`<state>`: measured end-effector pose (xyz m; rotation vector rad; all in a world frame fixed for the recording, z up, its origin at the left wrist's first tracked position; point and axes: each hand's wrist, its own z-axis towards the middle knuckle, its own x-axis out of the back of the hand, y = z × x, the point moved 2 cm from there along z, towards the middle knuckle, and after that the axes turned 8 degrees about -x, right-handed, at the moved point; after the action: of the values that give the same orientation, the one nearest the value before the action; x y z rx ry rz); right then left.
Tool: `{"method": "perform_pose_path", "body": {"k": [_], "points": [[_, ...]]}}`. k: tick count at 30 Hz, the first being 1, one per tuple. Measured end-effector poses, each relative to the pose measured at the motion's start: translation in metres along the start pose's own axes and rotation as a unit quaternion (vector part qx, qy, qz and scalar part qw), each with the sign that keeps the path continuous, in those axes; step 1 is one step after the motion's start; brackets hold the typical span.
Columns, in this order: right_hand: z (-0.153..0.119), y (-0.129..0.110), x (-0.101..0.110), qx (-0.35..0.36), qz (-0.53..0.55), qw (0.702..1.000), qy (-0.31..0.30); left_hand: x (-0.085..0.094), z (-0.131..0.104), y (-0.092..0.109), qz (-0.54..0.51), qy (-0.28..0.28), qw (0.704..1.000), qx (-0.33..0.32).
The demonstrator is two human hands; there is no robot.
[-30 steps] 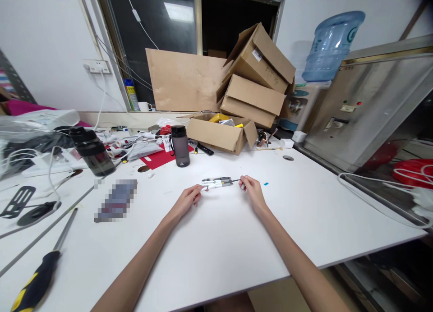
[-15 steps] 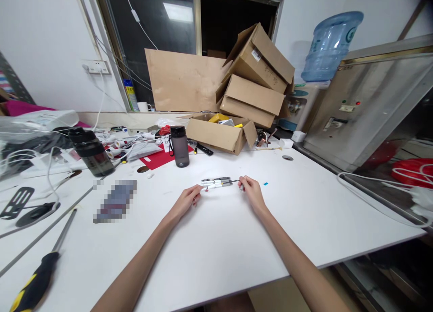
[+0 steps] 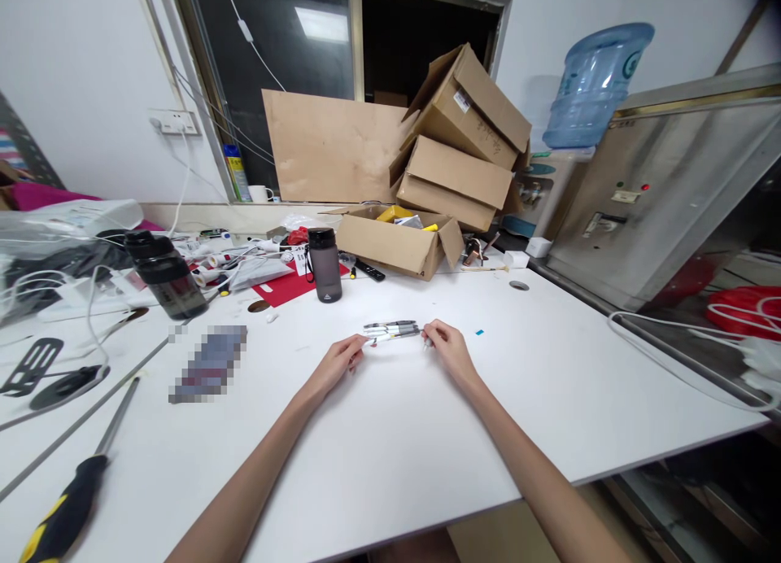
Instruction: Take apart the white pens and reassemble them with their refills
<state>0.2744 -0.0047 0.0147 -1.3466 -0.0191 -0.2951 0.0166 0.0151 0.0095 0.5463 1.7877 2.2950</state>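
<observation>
Pen [image 3: 395, 336] sits pinched between left hand [image 3: 337, 362] at its white end and right hand [image 3: 450, 348] at its dark end

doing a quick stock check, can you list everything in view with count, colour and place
pens: at least three, white, grey, black, table middle
scrap: one, blue, right of pens
screwdriver: one, black and yellow, left foreground
drink bottles: two, dark, back left
pixelated item: one, blue-grey, left
sheet: one, red, back left
clutter: uncounted, mixed, back left
cardboard boxes: at least three, brown, back
panel: one, tan, back
mug: one, white, back left
canister: one, blue and yellow, beside mug
water jug: one, blue, back right
metal cabinet: one, silver, right
cables: many, white, left and right
window: one, dark, back
table: one, white, foreground
left hand: one, bare, holding one of the pens
right hand: one, bare, at pens' right end
</observation>
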Motion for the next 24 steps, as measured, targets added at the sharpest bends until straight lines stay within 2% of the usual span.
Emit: {"method": "perform_pose_path", "body": {"k": [5, 11, 18, 24], "points": [[-0.004, -0.003, -0.007, 0.029, -0.027, 0.998, -0.047, -0.001, 0.0, 0.0, 0.007, -0.006, 1.0, 0.0], [-0.007, -0.002, -0.012, 0.04, -0.038, 0.996, -0.076, 0.0, 0.001, -0.006, 0.028, -0.024, 0.999, -0.012], [-0.007, 0.004, -0.013, 0.028, -0.03, 0.994, -0.103, 0.001, 0.0, -0.006, 0.05, -0.049, 0.997, -0.022], [-0.007, 0.004, -0.013, 0.016, -0.017, 0.993, -0.112, 0.001, 0.0, -0.005, 0.047, -0.049, 0.997, -0.023]]}}
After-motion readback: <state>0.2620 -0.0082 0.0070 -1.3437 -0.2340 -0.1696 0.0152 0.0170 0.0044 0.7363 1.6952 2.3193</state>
